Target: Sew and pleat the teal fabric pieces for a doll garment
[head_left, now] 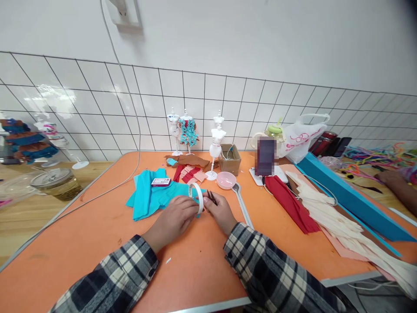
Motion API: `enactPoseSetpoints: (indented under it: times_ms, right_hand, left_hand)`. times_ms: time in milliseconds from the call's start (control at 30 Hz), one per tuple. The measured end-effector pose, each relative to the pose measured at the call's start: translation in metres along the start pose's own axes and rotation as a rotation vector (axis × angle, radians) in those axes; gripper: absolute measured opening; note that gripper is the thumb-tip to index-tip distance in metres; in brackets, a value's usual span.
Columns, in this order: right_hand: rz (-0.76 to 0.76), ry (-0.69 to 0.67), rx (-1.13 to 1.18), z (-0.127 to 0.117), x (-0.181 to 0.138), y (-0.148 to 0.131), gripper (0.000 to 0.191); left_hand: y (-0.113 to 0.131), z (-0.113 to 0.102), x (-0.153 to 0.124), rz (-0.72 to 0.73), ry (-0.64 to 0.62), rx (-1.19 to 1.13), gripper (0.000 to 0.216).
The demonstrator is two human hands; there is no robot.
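Note:
My left hand [177, 219] is closed on a roll of white tape [199, 198], which stands on edge between the fingers. My right hand [222, 214] is closed around a small dark two-pronged tool [211, 198], whose tips point up and away; its exact kind cannot be made out. Both hands meet over the orange table [192, 265], close to the roll. Behind them lies folded turquoise fabric [146, 195] with a small white and dark red box [160, 182] on top. Just beyond the hands sits a pink bowl [226, 180], with a grey spoon [243, 204] beside it.
White mini dress forms [215, 141] stand at the back, one dressed in turquoise ruffles [188, 131]. A cardboard box [230, 160], a phone [266, 156], red fabric [289, 204] and cream fabric [329, 213] lie rightward. A jar [57, 184] stands left. Another person's arm [397, 187] shows far right.

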State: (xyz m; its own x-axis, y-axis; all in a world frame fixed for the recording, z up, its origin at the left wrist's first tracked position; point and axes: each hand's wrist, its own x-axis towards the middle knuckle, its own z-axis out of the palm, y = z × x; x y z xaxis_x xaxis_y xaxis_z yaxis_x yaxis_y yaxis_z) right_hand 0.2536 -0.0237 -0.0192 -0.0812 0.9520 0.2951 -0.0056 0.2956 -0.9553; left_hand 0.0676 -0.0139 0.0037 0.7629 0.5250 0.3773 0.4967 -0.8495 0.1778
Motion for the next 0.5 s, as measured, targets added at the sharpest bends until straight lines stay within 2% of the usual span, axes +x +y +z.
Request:
enactPoseSetpoints:
  times_ms: [100,233,333,433,500]
  right_hand:
    - [0.07,-0.014,0.1,0.001,0.001,0.001,0.035]
    - [0.118,-0.069,0.097,0.004,0.0,0.001,0.038]
    - [0.12,-0.085,0.069,0.007,-0.002,-0.001,0.038]
    - [0.12,-0.105,0.087,0.008,-0.003,-0.002,0.038]
    - [0.12,-0.12,0.082,0.008,-0.003,-0.002,0.037]
  left_hand:
    - [-0.004,0.0,0.0,-0.011,-0.077,0.098,0.026]
    - [-0.012,-0.001,-0.002,-0.039,-0.071,0.139,0.024]
    - [-0.01,-0.002,-0.004,-0.07,-0.039,0.01,0.019]
    - [-0.005,-0.001,-0.006,-0.199,-0.047,-0.15,0.021]
    - [-0.003,0.002,-0.006,-0.273,-0.055,-0.178,0.024]
